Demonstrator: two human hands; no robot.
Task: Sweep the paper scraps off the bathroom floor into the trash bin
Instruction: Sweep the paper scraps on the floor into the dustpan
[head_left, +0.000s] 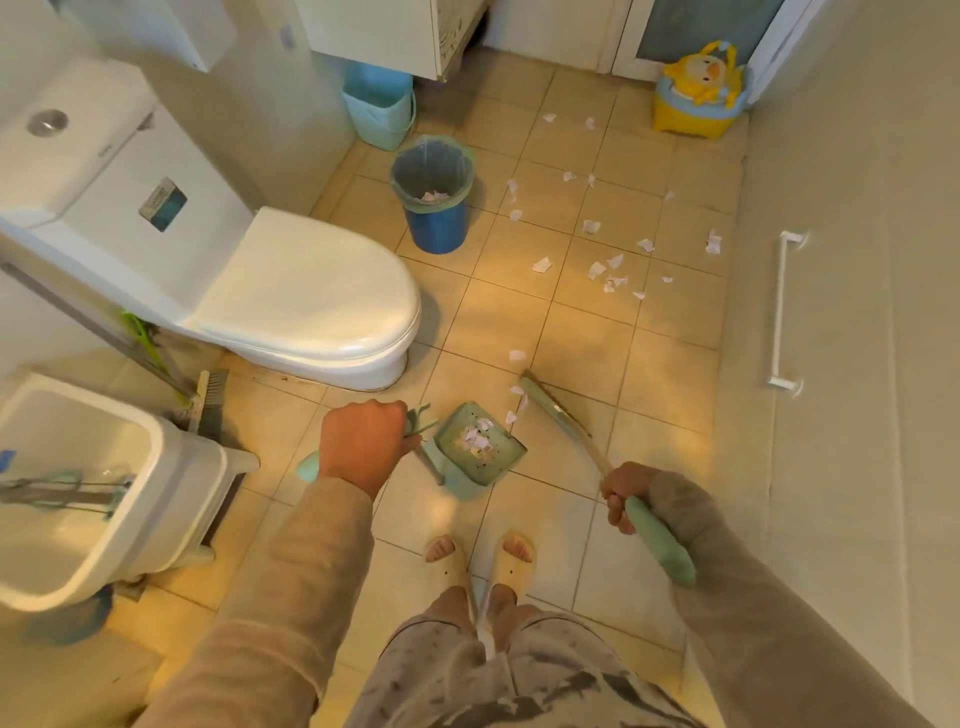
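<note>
Holding dustpan (475, 449) steady in clenched left hand (361, 447), right hand (631, 493) fisted on broom (561, 423), apparently nudging nearby scraps (517, 402) in.

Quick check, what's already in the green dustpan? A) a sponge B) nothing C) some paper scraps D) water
C: the light green plastic dustpan, held by its handle in the left hand, already holds a small pile of white paper scraps, while the right hand angles the green-handled broom toward its mouth.
</note>
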